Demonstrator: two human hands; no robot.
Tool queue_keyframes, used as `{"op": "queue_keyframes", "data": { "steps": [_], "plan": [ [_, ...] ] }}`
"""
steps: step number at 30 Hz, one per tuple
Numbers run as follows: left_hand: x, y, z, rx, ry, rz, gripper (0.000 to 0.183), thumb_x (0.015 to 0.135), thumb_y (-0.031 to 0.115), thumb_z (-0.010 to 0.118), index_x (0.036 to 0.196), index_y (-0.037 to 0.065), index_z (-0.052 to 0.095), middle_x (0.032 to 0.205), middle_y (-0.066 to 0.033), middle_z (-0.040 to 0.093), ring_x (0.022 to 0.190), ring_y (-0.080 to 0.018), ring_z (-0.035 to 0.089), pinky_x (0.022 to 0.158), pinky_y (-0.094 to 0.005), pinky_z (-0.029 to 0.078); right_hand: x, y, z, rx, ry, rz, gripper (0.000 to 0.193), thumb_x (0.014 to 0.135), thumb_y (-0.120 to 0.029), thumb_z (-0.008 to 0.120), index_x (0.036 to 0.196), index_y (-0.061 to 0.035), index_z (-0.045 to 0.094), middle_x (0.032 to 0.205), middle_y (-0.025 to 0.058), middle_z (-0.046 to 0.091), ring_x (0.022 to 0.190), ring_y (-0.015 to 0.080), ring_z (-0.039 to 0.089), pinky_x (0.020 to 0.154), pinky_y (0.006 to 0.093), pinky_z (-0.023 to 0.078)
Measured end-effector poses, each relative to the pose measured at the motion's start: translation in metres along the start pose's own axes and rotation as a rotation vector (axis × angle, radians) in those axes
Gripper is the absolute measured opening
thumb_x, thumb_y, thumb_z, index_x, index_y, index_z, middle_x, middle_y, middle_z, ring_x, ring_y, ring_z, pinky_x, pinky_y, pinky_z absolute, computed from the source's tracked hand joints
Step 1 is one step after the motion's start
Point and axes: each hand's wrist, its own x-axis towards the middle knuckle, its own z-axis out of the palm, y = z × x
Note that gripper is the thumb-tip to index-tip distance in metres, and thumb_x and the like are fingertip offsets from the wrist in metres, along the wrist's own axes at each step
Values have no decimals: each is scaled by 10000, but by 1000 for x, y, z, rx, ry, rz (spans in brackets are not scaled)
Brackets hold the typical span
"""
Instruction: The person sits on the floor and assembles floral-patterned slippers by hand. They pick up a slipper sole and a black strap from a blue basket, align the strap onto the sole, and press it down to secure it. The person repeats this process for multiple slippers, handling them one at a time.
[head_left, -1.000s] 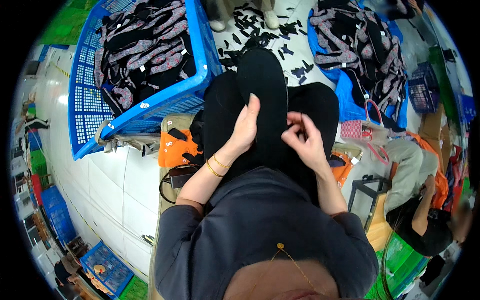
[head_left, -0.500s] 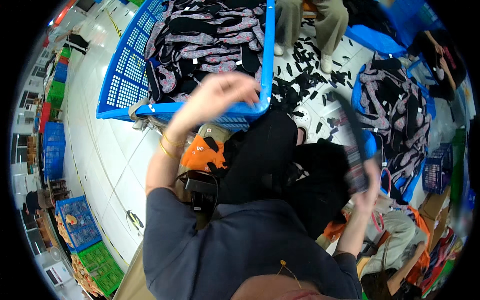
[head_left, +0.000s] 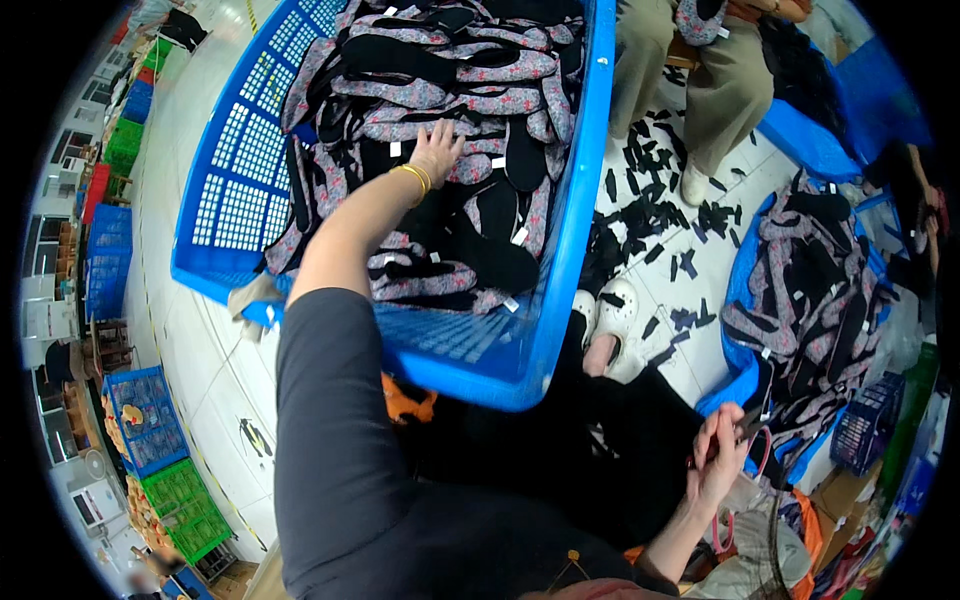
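Floral grey-and-black fabric insoles (head_left: 470, 150) fill the big blue plastic crate (head_left: 560, 300); the left hand (head_left: 437, 150), half a second ago raised above its rim, now lies spread on them. Right hand (head_left: 722, 455), now lower, grips pink-handled scissors (head_left: 745, 450).

One view only: a fisheye camera worn on the head, looking steeply down over the person's own torso and lap. The left hand (head_left: 436, 150) reaches to about 11 o'clock into the blue crate (head_left: 560, 300), at mid distance. The right hand (head_left: 720, 455) sits close at 4 o'clock. The tiled floor (head_left: 190, 350) curves toward the rim at 9 o'clock.
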Motion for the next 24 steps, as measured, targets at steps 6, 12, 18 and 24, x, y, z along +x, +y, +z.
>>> {"op": "queue_keyframes", "data": {
  "steps": [6,12,18,24],
  "plan": [
    [42,29,27,92,-18,9,1342,480,620,828,1533,238,90,1589,-86,116,1441,-436,25,1062,-730,76,21,1,18,-90,11,121,144,948,-146,585,1005,-20,545,637,49,505,397,76,362,351,192,242],
    [64,11,46,11,102,150,1274,472,593,834,1516,275,177,1582,-79,153,1432,-451,79,1061,-711,149,22,6,27,-216,-71,136,137,953,-120,566,1036,-19,527,653,45,495,419,68,382,368,181,254],
    [71,20,70,46,307,56,646,859,237,563,1460,265,327,1544,-106,234,1389,-428,230,1049,-652,242,28,15,17,-201,-39,154,148,959,-139,555,1046,-25,518,673,32,490,430,58,392,371,178,264],
    [110,36,65,63,280,-155,627,858,248,593,1423,348,339,1432,-102,373,1284,-456,349,937,-648,313,29,24,12,-233,-50,158,150,962,-147,556,1052,-31,523,694,25,495,441,50,395,379,176,262]
  ]
}}
